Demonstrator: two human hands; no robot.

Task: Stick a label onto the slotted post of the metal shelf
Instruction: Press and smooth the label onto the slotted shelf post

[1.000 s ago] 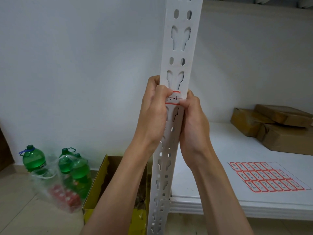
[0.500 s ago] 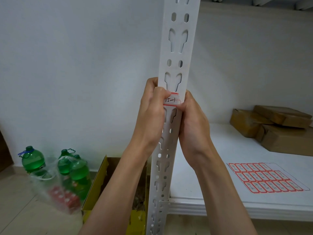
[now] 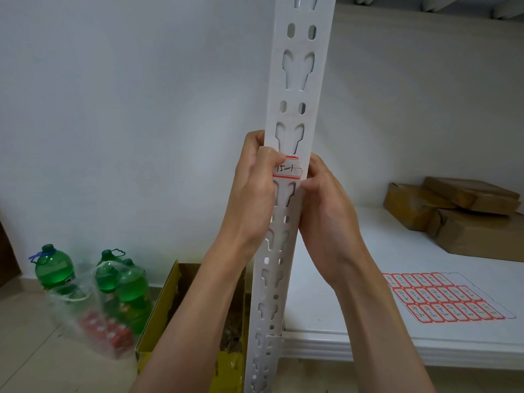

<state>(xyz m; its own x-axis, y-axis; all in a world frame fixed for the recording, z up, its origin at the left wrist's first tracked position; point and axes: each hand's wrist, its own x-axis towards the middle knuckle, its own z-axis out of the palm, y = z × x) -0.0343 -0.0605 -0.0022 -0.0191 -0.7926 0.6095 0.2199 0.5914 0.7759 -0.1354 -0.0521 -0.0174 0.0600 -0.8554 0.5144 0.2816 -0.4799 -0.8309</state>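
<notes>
Label [image 3: 287, 170] sits on slotted post [image 3: 295, 114] front. Left hand [image 3: 252, 191] fingers curl round post, thumb pressing label's left end. Right hand [image 3: 326, 205] fingers pinch post's right edge by label.

Three green plastic bottles [image 3: 55, 268] stand on the tiled floor [image 3: 34, 355] against a white wall [image 3: 127, 109], two of them inside a clear plastic bag [image 3: 93, 310] that also holds red-wrapped packs [image 3: 109, 333]. Just beside the bag sits an open yellow cardboard box [image 3: 158, 319], its contents too dim to tell. On the white shelf board [image 3: 368, 338] to the right, brown paper-wrapped parcels [image 3: 467, 214] are piled at the back corner, one lying on top of the others. Nearer the front edge lies a flat sheet of red-bordered stickers [image 3: 442, 299], arranged in three rows with handwriting on them.
</notes>
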